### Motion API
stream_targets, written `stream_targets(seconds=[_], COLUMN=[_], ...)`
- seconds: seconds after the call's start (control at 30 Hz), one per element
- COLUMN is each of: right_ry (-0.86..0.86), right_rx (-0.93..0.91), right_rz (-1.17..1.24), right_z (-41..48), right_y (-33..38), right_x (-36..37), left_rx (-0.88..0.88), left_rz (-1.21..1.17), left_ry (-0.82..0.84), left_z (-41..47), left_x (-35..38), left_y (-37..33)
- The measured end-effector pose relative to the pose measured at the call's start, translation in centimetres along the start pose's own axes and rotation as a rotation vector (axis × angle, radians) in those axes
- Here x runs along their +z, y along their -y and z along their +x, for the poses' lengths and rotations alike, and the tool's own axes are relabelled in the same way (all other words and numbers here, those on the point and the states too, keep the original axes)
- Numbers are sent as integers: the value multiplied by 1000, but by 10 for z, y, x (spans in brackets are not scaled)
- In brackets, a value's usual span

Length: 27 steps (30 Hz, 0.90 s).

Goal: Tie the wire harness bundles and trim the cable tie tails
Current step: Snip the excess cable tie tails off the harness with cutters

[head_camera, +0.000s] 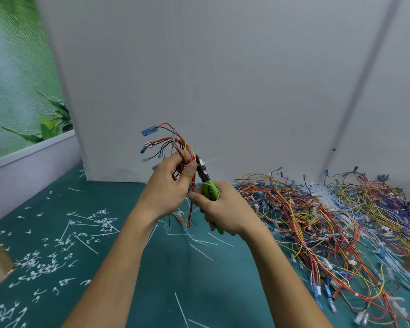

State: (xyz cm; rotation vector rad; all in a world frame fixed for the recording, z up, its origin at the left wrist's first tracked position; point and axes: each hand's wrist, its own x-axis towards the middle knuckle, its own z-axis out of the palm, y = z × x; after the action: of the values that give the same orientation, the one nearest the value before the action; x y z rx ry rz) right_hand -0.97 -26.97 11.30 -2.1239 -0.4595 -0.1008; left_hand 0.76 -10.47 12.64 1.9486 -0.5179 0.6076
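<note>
My left hand [169,183] grips a wire harness bundle [175,147] of red, orange, yellow and black wires with blue and clear connectors, held upright above the table. My right hand [223,207] grips green-handled cutters [207,182]. The cutter jaws sit at the bundle just right of my left thumb, against a white cable tie tail [213,159] that sticks out to the right. The lower wire ends [187,221] hang down between my wrists.
A big heap of loose harnesses [329,223] covers the right of the teal table [175,268]. Unused white cable ties [322,192] lie behind it. Several cut tie tails [57,252] litter the left. A white board [223,79] stands behind.
</note>
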Motion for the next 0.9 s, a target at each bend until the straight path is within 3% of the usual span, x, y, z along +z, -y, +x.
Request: stream_targets(seconds=[0.9], right_ry=[32], right_rx=[3], right_rz=[11], right_z=[-2], right_y=[7], right_x=[2], left_rx=[27], left_rz=[-25], left_ry=[-25], left_z=[-2], left_x=[3], left_y=[-3])
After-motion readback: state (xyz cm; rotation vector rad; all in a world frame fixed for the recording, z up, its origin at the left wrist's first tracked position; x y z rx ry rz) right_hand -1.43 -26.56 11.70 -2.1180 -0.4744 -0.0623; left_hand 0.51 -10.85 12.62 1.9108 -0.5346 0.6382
